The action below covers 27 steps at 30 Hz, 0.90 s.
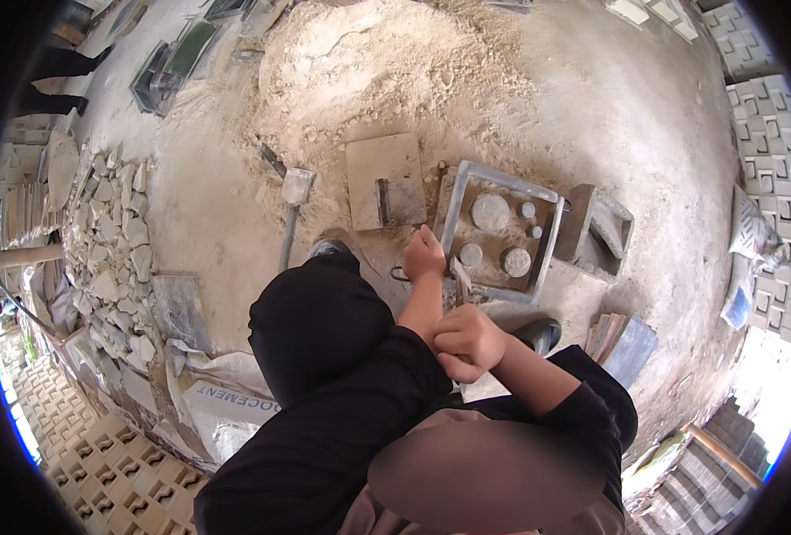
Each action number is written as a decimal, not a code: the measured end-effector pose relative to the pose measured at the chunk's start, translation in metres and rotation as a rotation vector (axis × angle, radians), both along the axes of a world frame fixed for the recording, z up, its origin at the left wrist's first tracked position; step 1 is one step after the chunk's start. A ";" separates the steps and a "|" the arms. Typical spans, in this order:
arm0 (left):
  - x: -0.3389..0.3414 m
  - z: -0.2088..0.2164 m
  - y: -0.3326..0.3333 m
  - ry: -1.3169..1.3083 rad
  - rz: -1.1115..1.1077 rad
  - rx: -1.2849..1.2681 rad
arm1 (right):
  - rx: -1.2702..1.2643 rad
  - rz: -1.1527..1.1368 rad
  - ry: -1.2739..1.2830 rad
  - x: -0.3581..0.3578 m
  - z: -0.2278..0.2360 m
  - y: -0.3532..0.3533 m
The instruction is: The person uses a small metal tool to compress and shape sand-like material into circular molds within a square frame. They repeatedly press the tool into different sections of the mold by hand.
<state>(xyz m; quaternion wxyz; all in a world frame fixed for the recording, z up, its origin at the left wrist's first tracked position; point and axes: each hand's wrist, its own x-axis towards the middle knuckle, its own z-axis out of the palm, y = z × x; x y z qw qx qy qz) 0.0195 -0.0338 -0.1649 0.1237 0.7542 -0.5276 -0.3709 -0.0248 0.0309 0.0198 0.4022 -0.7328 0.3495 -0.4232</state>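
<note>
Right hand [468, 343] gripping left sleeve [400, 370], likely holding it back; left hand [425, 256] curled closed beside frame [511, 181], contents hidden

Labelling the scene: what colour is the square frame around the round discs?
Grey; the square frame shows best in the head view.

Head-worn fisheye view, facing down, right hand [468, 342] fairly near

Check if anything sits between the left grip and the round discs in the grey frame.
Yes: the left side of the grey frame lies between the left grip and the round discs. Nothing visible covers the discs from above.
</note>
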 end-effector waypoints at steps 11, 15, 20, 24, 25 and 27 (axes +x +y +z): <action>0.004 -0.001 0.000 0.018 -0.027 0.009 | 0.060 0.095 0.081 -0.017 0.005 0.004; 0.001 0.001 -0.003 0.009 -0.034 0.057 | 0.068 0.186 0.126 -0.022 0.005 0.012; 0.000 0.014 -0.004 0.039 -0.007 0.168 | 0.130 0.084 0.196 -0.019 0.004 0.031; 0.005 0.013 -0.006 0.000 -0.007 0.167 | 0.157 -0.387 0.023 -0.005 0.005 0.054; 0.007 0.007 -0.005 -0.014 0.007 0.113 | 0.179 -0.522 -0.189 0.003 -0.003 0.064; 0.000 0.006 -0.003 -0.003 0.002 0.071 | 0.086 -0.793 -0.440 0.015 -0.020 0.079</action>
